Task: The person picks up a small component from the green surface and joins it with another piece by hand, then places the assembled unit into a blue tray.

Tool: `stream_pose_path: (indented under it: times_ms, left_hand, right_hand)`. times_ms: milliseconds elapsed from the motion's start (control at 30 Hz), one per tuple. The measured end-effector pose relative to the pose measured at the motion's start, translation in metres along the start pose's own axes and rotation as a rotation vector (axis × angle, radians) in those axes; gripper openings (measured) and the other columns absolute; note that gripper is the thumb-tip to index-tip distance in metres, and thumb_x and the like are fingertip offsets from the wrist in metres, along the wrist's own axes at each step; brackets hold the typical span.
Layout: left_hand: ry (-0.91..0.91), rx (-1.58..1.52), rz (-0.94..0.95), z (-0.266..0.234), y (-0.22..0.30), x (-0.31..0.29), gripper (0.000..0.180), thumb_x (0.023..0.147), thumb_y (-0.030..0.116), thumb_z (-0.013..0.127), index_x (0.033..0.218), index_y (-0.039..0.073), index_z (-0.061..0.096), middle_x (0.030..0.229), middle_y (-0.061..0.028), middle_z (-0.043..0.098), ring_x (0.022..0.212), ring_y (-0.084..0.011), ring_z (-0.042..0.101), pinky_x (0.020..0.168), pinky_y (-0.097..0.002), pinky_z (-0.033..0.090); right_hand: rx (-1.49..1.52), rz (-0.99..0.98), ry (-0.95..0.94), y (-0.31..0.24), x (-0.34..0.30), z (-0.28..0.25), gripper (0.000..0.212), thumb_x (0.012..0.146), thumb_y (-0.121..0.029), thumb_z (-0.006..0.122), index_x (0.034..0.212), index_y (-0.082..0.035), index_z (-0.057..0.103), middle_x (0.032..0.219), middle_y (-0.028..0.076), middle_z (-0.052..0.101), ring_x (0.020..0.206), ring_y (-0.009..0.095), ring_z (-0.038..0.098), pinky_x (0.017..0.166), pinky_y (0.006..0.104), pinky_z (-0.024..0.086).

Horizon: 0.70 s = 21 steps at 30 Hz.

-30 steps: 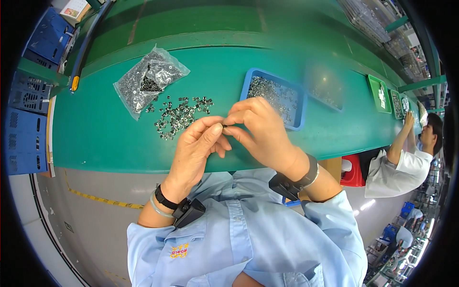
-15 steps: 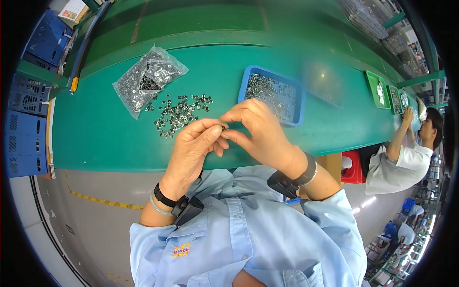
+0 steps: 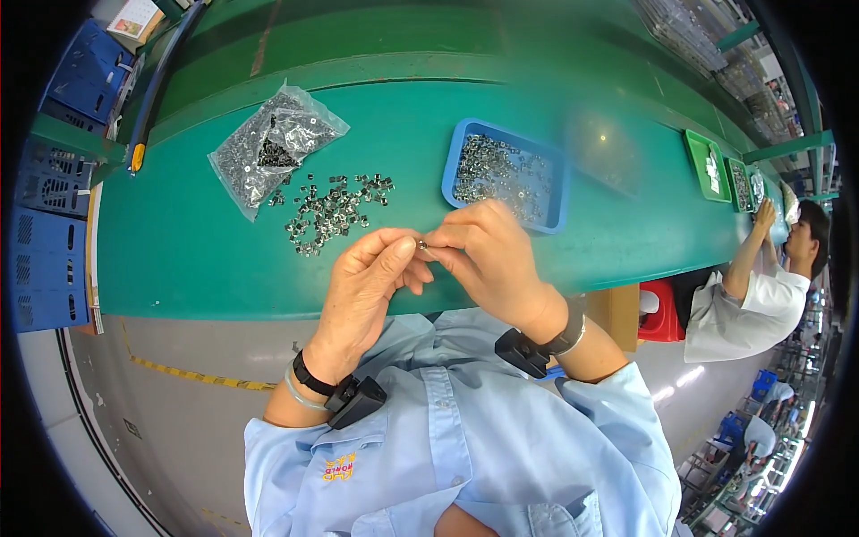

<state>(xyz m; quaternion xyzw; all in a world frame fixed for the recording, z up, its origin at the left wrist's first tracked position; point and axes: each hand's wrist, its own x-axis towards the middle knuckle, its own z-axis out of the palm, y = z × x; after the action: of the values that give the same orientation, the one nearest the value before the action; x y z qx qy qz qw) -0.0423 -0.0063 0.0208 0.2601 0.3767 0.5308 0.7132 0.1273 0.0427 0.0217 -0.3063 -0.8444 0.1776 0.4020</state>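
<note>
Above the front edge of the green table, my left hand [image 3: 376, 273] pinches a small dark metal part [image 3: 422, 244] between thumb and fingers. My right hand [image 3: 488, 259] meets it there, thumb and forefinger closed on the same part. Most of the part is hidden by the fingertips, so its exact shape cannot be made out. Just beyond my left hand lies a loose pile of small shiny black-and-silver metal parts [image 3: 329, 212]. A blue tray [image 3: 562, 192] holding many similar small metal pieces stands past my right hand.
A clear plastic bag [image 3: 309, 130] of small parts lies at the back left of the table [image 3: 179, 259]. Blue crates [image 3: 49, 259] stack at the far left. To the right are a green tray [image 3: 707, 167] and a seated co-worker [image 3: 756, 304] in white.
My right thumb and forefinger have closed in on the small part from slightly apart. The part has shifted a little to the right between my fingertips.
</note>
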Motion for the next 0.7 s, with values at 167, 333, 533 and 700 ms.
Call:
stream_pose_path:
  times_ms: [167,333,533,700]
  left_hand:
    - [-0.013,-0.004,0.031,0.003,-0.003,0.000,0.016,0.090,0.015,0.059,0.098,0.001,0.058,0.086,-0.0061,0.063,0.077,-0.0118,0.059,0.067,-0.0245,0.047]
    - [-0.036,-0.038,0.044,0.002,-0.007,0.003,0.013,0.090,0.015,0.060,0.094,0.003,0.058,0.086,-0.0059,0.062,0.077,-0.0120,0.058,0.069,-0.0252,0.046]
    - [-0.065,-0.069,0.063,0.004,-0.011,0.005,0.012,0.090,0.015,0.060,0.091,0.004,0.057,0.084,-0.0045,0.061,0.076,-0.0122,0.057,0.070,-0.0264,0.046]
    - [-0.085,-0.151,0.052,0.008,-0.015,0.005,0.012,0.090,0.015,0.059,0.090,0.004,0.056,0.082,-0.0032,0.059,0.076,-0.0123,0.056,0.070,-0.0274,0.045]
  right_hand:
    - [0.052,0.047,0.039,-0.004,-0.005,0.002,0.021,0.070,-0.007,0.072,0.088,-0.010,0.062,0.086,0.004,0.058,0.079,0.024,0.056,0.068,0.0343,0.044]
    - [0.085,0.059,0.042,-0.006,-0.007,0.000,0.021,0.071,-0.006,0.072,0.089,-0.010,0.063,0.085,0.004,0.058,0.079,0.024,0.057,0.067,0.0338,0.045]
    - [0.110,0.053,0.059,-0.005,-0.011,-0.001,0.021,0.071,-0.004,0.071,0.090,-0.009,0.063,0.084,0.005,0.059,0.076,0.023,0.058,0.064,0.0327,0.047]
    - [0.136,0.044,0.112,-0.004,-0.015,0.003,0.019,0.072,-0.003,0.070,0.089,-0.007,0.063,0.084,0.006,0.061,0.074,0.023,0.060,0.061,0.0319,0.048]
